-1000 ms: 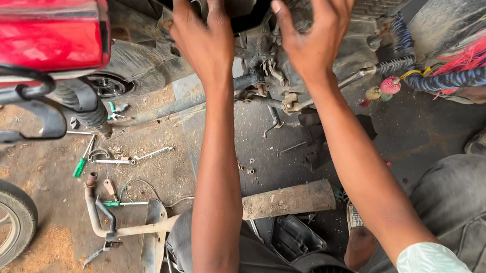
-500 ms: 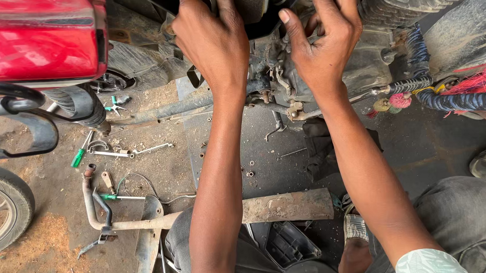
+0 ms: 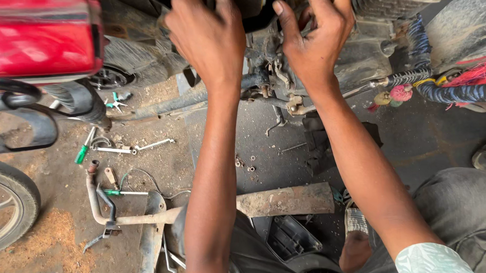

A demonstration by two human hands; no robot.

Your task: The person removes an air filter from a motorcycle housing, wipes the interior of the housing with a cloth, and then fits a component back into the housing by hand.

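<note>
Head view: black rounded motorcycle part point(image 3: 251, 10) was gripped by left hand point(image 3: 208, 37) and right hand point(image 3: 317, 32), fingers curled; slippage onto loose nuts point(image 3: 244, 165) was judged possible.

The floor point(image 3: 429, 139) is bare, oil-dark concrete, greyer at the right of the frame and browner at the left, where a patch of orange sawdust point(image 3: 51, 237) lies at the lower left. Flat daylight falls evenly, with soft shadows. No walls or windows show.
</note>
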